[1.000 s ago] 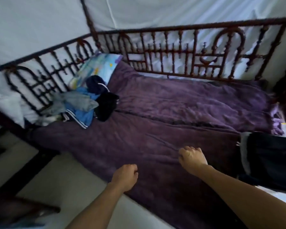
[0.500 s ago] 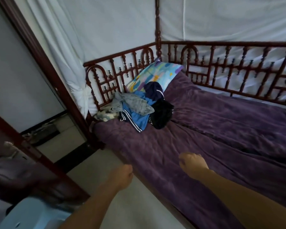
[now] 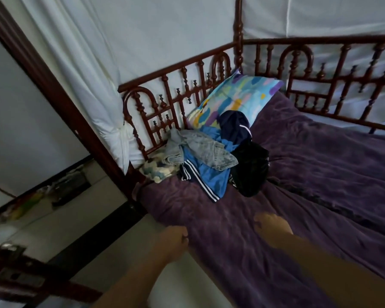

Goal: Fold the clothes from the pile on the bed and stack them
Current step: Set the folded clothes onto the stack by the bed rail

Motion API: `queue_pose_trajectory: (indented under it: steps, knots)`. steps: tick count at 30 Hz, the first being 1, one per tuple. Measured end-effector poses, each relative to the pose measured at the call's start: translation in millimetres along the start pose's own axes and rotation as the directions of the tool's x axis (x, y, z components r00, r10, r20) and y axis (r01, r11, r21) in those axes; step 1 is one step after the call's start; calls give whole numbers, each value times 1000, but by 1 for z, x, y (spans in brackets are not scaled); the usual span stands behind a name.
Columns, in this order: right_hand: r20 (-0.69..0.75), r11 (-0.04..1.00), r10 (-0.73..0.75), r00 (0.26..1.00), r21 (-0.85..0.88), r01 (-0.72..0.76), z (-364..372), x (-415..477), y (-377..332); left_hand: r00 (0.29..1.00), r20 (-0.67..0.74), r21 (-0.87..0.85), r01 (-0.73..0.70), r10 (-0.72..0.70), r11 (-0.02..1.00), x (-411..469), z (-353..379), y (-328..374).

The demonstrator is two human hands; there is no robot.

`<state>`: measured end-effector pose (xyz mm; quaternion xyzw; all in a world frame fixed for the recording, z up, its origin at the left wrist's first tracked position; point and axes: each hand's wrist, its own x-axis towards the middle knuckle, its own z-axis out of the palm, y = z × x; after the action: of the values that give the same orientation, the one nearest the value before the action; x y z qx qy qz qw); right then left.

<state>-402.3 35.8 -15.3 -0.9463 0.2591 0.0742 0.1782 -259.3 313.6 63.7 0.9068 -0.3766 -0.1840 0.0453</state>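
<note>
A pile of clothes [image 3: 211, 156] lies at the head of the bed on the purple blanket [image 3: 309, 178]: a grey garment [image 3: 206, 150] on top, a blue one with white stripes [image 3: 209, 181], a navy one [image 3: 233, 125] and a black one [image 3: 251, 170]. My left hand [image 3: 172, 244] is a loose fist over the bed's near edge, holding nothing. My right hand [image 3: 272, 227], fingers curled and holding nothing, hovers over the blanket, well short of the pile. Both hands are blurred.
A colourful pillow [image 3: 236, 96] leans on the carved wooden headboard rail [image 3: 171, 107] behind the pile. A pale patterned cloth [image 3: 158, 171] sits at the bed's corner. White curtains hang behind. A dark bedpost [image 3: 60, 103] and floor lie to the left.
The view has swung left and come nearer to the pile, which now looks larger and more central. Both hands stay curled and low in front of me.
</note>
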Motion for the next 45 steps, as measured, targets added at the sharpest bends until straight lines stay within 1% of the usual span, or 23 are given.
queue_pose_trajectory:
  steps: [4, 7, 10, 14, 18, 20, 24, 27, 29, 32, 35, 36, 37, 38, 40, 41, 42, 43, 45]
  knots:
    - [49, 1000, 15, 999, 13, -15, -7, 67, -34, 998, -32, -83, 58, -60, 995, 62, -32, -35]
    - [65, 1000, 21, 998, 20, -23, -12, 110, -54, 997, 5, -110, 77, -76, 991, 99, -44, -58]
    - [64, 998, 48, 997, 45, -51, -16, 157, -70, 998, 35, -108, 56, -52, 993, 148, -51, -85]
    - [54, 985, 149, 987, 82, -153, -12, 228, -80, 997, 81, -119, -2, 11, 993, 229, -55, -123]
    - [127, 948, 298, 946, 80, -309, -1, 316, -89, 984, 150, -170, -72, 98, 983, 324, -62, -164]
    - [169, 934, 342, 924, 48, -354, 0, 368, -97, 979, 162, -191, -93, 125, 977, 368, -67, -188]
    - [164, 937, 339, 927, 31, -348, -11, 482, -126, 972, 198, -245, -72, 123, 967, 432, -76, -235]
    - [105, 939, 333, 937, 59, -340, -17, 568, -141, 971, 196, -234, -90, 138, 968, 470, -77, -263]
    - [65, 946, 319, 945, 39, -322, -14, 616, -145, 971, 199, -230, -88, 135, 969, 496, -77, -279]
    - [101, 962, 272, 957, -12, -272, -1, 661, -140, 968, 210, -212, -91, 136, 973, 537, -77, -293]
    - [206, 960, 274, 940, 2, -280, 18, 662, -126, 966, 186, -165, -148, 179, 975, 576, -81, -289]
    - [229, 960, 276, 933, -17, -279, 23, 652, -122, 965, 178, -165, -166, 195, 972, 589, -84, -283]
    - [224, 960, 279, 934, -30, -279, 29, 637, -119, 962, 171, -165, -187, 214, 968, 601, -88, -275]
    - [188, 963, 271, 944, -43, -267, 34, 618, -118, 957, 161, -161, -217, 243, 963, 613, -91, -265]
    - [-18, 980, 195, 981, -32, -195, 47, 569, -125, 938, 138, -161, -297, 319, 941, 633, -97, -240]
    - [-132, 987, 160, 978, -6, -163, 55, 542, -132, 927, 123, -162, -333, 354, 929, 642, -98, -226]
    - [-214, 991, 132, 968, 9, -133, 63, 515, -140, 917, 100, -152, -370, 387, 916, 650, -98, -211]
    - [-227, 992, 129, 965, 29, -126, 71, 490, -150, 905, 72, -130, -409, 420, 903, 657, -96, -195]
    - [-154, 982, 182, 971, 76, -172, 92, 449, -166, 867, 28, -71, -495, 498, 866, 666, -87, -162]
